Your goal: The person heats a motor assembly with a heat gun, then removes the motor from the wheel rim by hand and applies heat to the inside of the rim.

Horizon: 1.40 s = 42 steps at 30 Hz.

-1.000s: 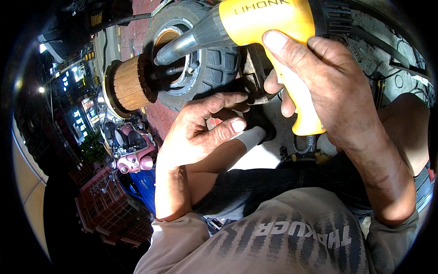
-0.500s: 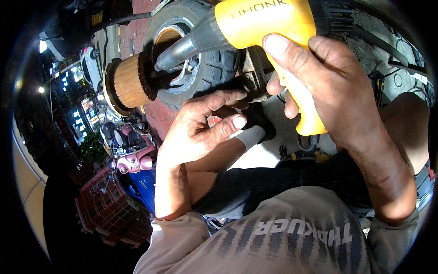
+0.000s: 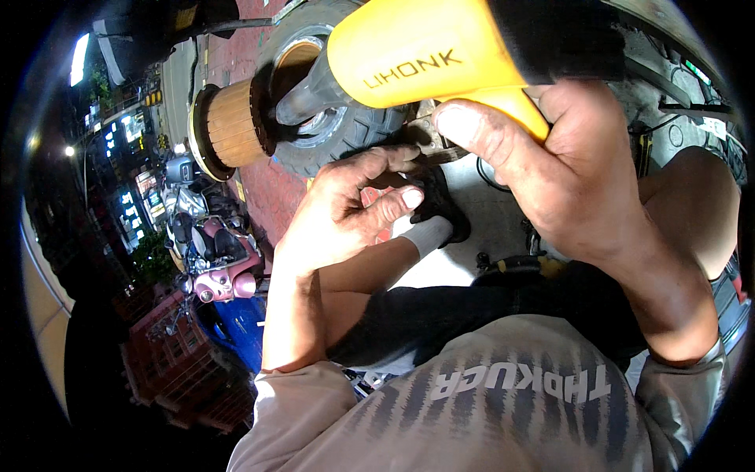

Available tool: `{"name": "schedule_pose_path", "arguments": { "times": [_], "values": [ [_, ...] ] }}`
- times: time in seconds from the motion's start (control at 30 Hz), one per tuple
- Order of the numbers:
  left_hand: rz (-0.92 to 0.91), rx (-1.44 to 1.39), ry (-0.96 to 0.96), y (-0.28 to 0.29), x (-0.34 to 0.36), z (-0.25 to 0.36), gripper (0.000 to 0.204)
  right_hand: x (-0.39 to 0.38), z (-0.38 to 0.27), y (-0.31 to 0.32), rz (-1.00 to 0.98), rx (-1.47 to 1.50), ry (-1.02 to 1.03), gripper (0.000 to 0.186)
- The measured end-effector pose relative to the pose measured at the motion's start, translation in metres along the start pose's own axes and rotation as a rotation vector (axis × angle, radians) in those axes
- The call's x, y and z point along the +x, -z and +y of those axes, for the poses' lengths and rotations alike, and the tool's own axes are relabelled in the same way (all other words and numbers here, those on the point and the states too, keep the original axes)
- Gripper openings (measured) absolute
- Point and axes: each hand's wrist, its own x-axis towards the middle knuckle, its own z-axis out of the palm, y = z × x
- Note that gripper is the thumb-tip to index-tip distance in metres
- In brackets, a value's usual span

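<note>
My right hand (image 3: pixel 570 169) is wrapped round the handle of a yellow heat gun (image 3: pixel 417 59) with a black rear end. Its grey metal nozzle (image 3: pixel 303 102) points left, its tip close to the dark end face of a motor stator (image 3: pixel 228 130). That stator is a copper-brown slotted cylinder with a wider rim on its far left side; what supports it is hidden. Below the nozzle, my left hand (image 3: pixel 338 208) hangs with fingers half curled and the thumb apart from them. Nothing shows between its fingers. Behind the gun lies a wheel with a chunky black tyre (image 3: pixel 366 126).
Red paving (image 3: pixel 263 197) runs under the wheel. Parked at the left are a pink scooter (image 3: pixel 224 283) and something blue (image 3: pixel 236 326). My shod foot (image 3: pixel 444 197) rests just beyond my left hand. Cables (image 3: pixel 676 134) lie on the pale floor at the right.
The heat gun has tilted and shifted left and lower, so its handle is more hidden by my right hand. The stator appears slightly further right. My left hand has barely moved.
</note>
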Motion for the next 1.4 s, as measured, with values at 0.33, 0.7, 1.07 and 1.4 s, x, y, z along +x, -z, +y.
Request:
{"name": "schedule_pose_path", "arguments": {
  "times": [0.33, 0.7, 1.07, 1.4],
  "values": [
    [0.060, 0.015, -0.081, 0.001, -0.015, -0.012, 0.051, -0.007, 0.015, -0.010, 0.045, -0.096, 0.321, 0.023],
    [0.155, 0.002, -0.084, 0.003, -0.030, -0.024, 0.057, -0.010, 0.015, -0.013, 0.011, -0.238, 0.154, 0.029],
    [0.174, 0.040, -0.086, 0.005, -0.031, -0.024, 0.056, -0.010, 0.007, -0.017, 0.023, 0.036, -0.082, 0.037],
    [0.235, 0.044, -0.141, 0.001, -0.028, -0.025, 0.049, -0.005, 0.015, -0.007, -0.019, 0.277, -0.278, 0.052]
  ]
}}
